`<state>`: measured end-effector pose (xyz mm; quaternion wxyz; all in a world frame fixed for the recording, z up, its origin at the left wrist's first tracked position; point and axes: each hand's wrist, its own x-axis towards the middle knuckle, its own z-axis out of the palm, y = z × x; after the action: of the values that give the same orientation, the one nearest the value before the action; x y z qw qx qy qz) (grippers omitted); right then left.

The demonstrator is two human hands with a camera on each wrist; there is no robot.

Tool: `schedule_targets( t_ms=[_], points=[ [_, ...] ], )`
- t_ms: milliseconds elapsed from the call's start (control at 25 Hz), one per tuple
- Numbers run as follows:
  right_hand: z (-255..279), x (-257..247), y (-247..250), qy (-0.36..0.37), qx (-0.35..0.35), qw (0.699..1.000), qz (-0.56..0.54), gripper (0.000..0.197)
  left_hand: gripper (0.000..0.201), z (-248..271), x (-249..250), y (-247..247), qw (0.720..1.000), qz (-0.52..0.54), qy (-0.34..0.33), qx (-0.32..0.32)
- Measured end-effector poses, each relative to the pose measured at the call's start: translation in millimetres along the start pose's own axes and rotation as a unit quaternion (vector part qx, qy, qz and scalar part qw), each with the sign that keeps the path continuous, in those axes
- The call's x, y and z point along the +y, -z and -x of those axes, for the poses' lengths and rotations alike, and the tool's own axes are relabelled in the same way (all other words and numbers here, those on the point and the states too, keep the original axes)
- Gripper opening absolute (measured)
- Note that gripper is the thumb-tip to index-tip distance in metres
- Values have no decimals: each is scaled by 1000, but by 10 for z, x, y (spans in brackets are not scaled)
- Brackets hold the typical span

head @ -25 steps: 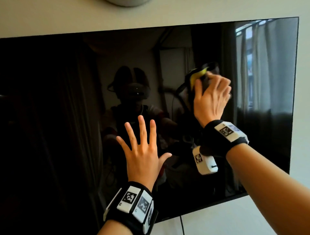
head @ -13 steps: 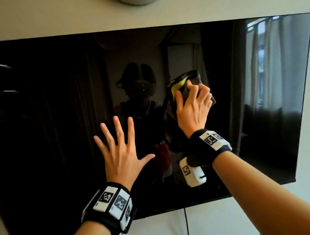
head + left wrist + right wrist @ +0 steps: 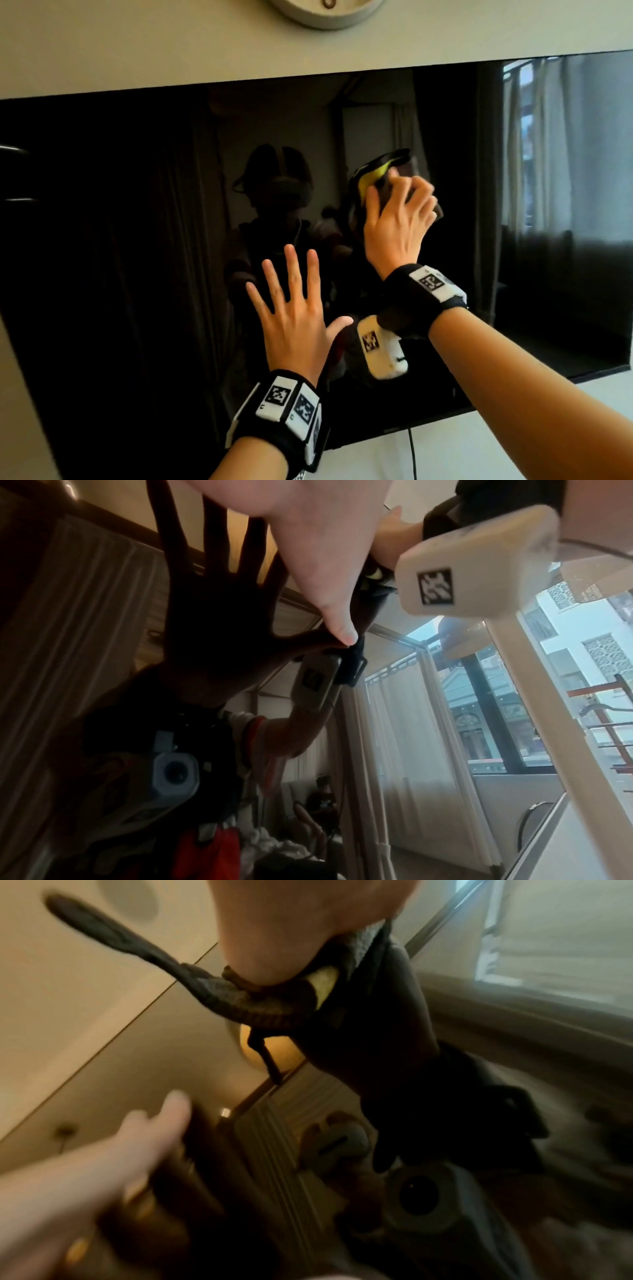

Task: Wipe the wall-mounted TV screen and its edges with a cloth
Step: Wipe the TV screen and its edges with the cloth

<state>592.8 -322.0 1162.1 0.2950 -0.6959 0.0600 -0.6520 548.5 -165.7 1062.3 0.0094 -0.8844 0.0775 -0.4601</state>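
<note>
The dark wall-mounted TV screen (image 3: 137,240) fills most of the head view and mirrors the room. My right hand (image 3: 397,219) presses a dark grey cloth with a yellow patch (image 3: 371,176) against the glass, right of the screen's middle, fingers curled over the cloth. In the right wrist view the cloth (image 3: 260,1007) is bunched under the palm. My left hand (image 3: 294,311) lies flat on the screen with fingers spread, lower and to the left of the right hand; the left wrist view shows its thumb (image 3: 329,588) on the glass.
A round pale object (image 3: 325,10) hangs on the beige wall (image 3: 137,44) above the TV. A thin black cable (image 3: 412,455) drops from the TV's bottom edge (image 3: 513,394). Wall shows at the lower right and lower left.
My right hand has slid the cloth leftward across the screen, from nearer the right side toward the middle. The left hand stays flat on the glass, now close under the right wrist.
</note>
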Motion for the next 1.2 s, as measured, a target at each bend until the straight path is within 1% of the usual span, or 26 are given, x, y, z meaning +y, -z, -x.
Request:
schedule_targets(
  t_ms=[40, 80, 120, 160, 200, 240, 320, 360, 400, 480, 520, 560, 640, 680, 720, 800, 840, 880, 960, 1000, 1040, 1120, 1160, 1200],
  points=[
    [62, -13, -11, 44, -18, 999, 7, 37, 119, 4, -21, 0, 1000, 5, -4, 0],
    [48, 3, 2, 55, -21, 998, 13, 37, 117, 11, -39, 5, 1000, 10, -11, 1],
    [7, 2, 7, 25, -11, 1000, 10, 38, 116, 28, -98, 15, 1000, 15, -22, 7],
    [-17, -39, 2, -21, 4, 1000, 0, 38, 114, 43, -188, 35, 999, 19, -34, 15],
    [19, -117, -22, -44, 11, 999, -2, 40, 112, 61, -311, 58, 999, 21, -41, 22],
    [128, -225, -66, -25, 5, 1000, 6, 41, 111, 78, -464, 85, 999, 21, -42, 26],
    [424, -450, -189, 100, -34, 994, 25, 42, 111, 99, -834, 143, 999, 8, -19, 28],
    [455, -505, -207, 133, -42, 990, 26, 41, 114, 102, -1013, 174, 1000, -2, -5, 25],
    [383, -516, -196, 119, -35, 992, 24, 40, 117, 108, -1162, 194, 1000, -11, 7, 18],
    [238, -665, -196, -3, 6, 1000, -5, 39, 121, 131, -1461, 212, 1000, -21, 22, 7],
    [273, -769, -228, -34, 7, 999, -15, 39, 123, 149, -1568, 215, 999, -21, 25, 3],
    [388, -879, -275, -11, -4, 1000, -13, 40, 124, 167, -1644, 215, 1000, -19, 24, -1],
    [681, -1030, -373, 126, -41, 991, 9, 40, 124, 202, -1728, 196, 1000, -18, 16, -6],
    [676, -1021, -389, 166, -44, 985, 15, 39, 123, 211, -1741, 189, 1000, -20, 13, -6],
    [562, -987, -370, 157, -31, 987, 20, 39, 122, 214, -1728, 187, 1000, -23, 12, -6],
    [348, -1051, -361, 20, 22, 1000, 3, 38, 121, 208, -1731, 186, 1000, -23, 12, -5],
    [351, -1113, -386, -28, 26, 999, -8, 39, 121, 207, -1732, 185, 1000, -23, 13, -4],
    [444, -1183, -423, -21, 19, 1000, -9, 40, 120, 206, -1738, 180, 1000, -23, 12, -4],
    [731, -1263, -494, 98, -16, 995, 11, 41, 118, 211, -1757, 168, 1000, -22, 6, -4],
    [738, -1221, -493, 134, -26, 991, 13, 40, 116, 226, -1770, 163, 1000, -20, 4, -3],
    [638, -1171, -459, 119, -18, 993, 13, 40, 114, 240, -1786, 154, 1000, -16, 0, -1],
    [429, -1160, -411, -28, 37, 999, -5, 40, 110, 253, -1809, 153, 1000, -6, -8, 0],
    [431, -1189, -427, -71, 45, 996, -13, 41, 109, 256, -1825, 159, 1000, -3, -11, -4],
    [519, -1232, -457, -56, 36, 998, -8, 40, 108, 255, -1840, 169, 1000, 1, -16, -7]
  ],
)
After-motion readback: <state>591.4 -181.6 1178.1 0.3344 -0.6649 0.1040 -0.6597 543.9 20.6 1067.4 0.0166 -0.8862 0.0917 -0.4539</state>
